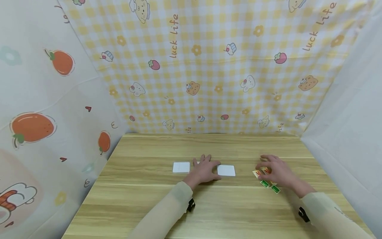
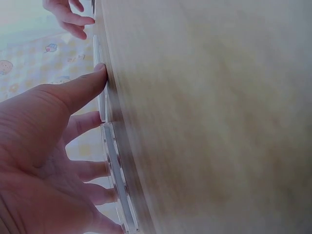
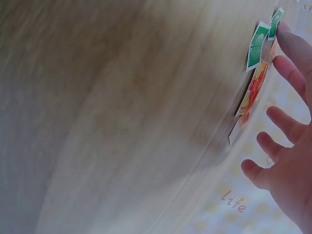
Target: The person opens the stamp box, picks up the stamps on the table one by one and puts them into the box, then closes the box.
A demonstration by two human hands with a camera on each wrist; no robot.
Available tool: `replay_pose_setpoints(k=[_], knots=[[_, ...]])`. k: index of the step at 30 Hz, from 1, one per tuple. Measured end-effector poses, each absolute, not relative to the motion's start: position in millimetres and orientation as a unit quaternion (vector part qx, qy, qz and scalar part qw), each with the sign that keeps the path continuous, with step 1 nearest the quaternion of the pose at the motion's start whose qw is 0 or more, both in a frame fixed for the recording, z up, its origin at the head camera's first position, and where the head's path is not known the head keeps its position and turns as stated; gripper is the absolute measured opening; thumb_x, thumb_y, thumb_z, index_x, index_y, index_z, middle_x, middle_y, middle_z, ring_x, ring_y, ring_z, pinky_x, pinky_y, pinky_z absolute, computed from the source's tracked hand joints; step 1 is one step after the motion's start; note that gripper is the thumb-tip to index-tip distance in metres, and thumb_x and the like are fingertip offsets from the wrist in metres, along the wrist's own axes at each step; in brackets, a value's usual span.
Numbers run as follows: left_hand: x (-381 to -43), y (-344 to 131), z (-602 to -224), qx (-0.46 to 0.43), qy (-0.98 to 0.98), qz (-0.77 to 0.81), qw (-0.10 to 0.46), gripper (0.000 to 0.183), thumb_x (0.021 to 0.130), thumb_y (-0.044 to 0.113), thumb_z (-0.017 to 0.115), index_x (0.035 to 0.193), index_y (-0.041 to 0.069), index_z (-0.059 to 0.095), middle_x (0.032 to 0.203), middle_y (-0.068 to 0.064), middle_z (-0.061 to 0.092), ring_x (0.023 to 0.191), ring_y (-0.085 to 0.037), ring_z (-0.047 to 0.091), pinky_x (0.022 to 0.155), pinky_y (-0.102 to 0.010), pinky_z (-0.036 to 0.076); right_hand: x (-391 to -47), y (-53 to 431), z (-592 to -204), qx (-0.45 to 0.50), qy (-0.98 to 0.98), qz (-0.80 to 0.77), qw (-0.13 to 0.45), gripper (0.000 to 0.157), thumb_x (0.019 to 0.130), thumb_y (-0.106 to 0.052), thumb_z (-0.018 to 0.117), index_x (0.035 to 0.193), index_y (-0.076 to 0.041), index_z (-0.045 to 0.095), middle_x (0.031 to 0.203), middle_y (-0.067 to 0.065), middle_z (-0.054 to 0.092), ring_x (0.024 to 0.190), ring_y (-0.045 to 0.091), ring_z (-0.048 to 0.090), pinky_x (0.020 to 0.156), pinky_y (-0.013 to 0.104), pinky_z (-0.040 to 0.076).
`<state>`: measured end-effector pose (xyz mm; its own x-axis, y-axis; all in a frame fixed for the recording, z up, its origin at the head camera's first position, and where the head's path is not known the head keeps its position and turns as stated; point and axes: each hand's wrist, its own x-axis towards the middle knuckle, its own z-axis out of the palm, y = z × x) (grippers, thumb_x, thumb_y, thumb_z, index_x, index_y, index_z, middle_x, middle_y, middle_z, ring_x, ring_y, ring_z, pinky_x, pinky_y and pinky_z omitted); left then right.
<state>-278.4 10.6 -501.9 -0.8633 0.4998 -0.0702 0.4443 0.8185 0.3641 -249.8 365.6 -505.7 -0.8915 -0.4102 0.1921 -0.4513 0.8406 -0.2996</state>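
Observation:
My left hand [image 1: 203,171] is spread palm down over a mostly hidden white piece between two white rectangular pieces. Its thumb and index finger touch the near side of the right white piece [image 1: 226,170]. The left white piece [image 1: 181,167] lies beyond its little finger. In the left wrist view, the pieces look like thin slabs [image 2: 119,178] with clear edges. My right hand [image 1: 277,171] hovers over several small stamp-like paper pieces, fingers apart. Two are green [image 1: 275,189]; others are orange and cream [image 1: 256,173], partly hidden under the hand.
Everything lies on a wood-grain table [image 1: 143,199]. A yellow checked cloth [image 1: 209,66] hangs behind its far edge. White cloths hang at the left [image 1: 74,99] and right [image 1: 343,109].

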Motion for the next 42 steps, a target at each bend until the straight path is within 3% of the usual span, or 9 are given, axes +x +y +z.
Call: replay_pose_setpoints(k=[13, 24, 42], knots=[[-278.0, 10.1, -501.6, 0.248, 0.949, 0.176, 0.084, 0.062, 0.088, 0.054, 0.073, 0.143, 0.032, 0.056, 0.160, -0.016, 0.032, 0.148, -0.047, 0.018, 0.107, -0.078, 0.011, -250.4, 361.1, -504.5, 0.200, -0.954, 0.220, 0.032, 0.029, 0.077, -0.033, 0.089, 0.102, -0.026, 0.076, 0.147, 0.022, 0.047, 0.134, 0.051, 0.036, 0.096, 0.074, 0.032], [-278.8, 9.7, -504.3, 0.247, 0.949, 0.176, 0.083, 0.063, 0.088, 0.055, 0.072, 0.144, 0.032, 0.055, 0.160, -0.016, 0.031, 0.148, -0.046, 0.018, 0.108, -0.077, 0.011, -250.2, 359.7, -502.3, 0.199, -0.949, 0.243, 0.014, 0.016, 0.081, -0.031, 0.086, 0.093, -0.030, 0.075, 0.149, 0.021, 0.046, 0.135, 0.052, 0.033, 0.098, 0.074, 0.031], [-278.0, 9.9, -503.0, 0.248, 0.949, 0.176, 0.084, 0.063, 0.088, 0.055, 0.072, 0.145, 0.032, 0.055, 0.160, -0.016, 0.031, 0.148, -0.047, 0.018, 0.107, -0.077, 0.011, -254.2, 358.7, -508.8, 0.232, -0.943, 0.229, 0.060, 0.017, 0.082, -0.028, 0.086, 0.090, -0.035, 0.073, 0.144, 0.014, 0.052, 0.133, 0.041, 0.040, 0.095, 0.066, 0.041]])
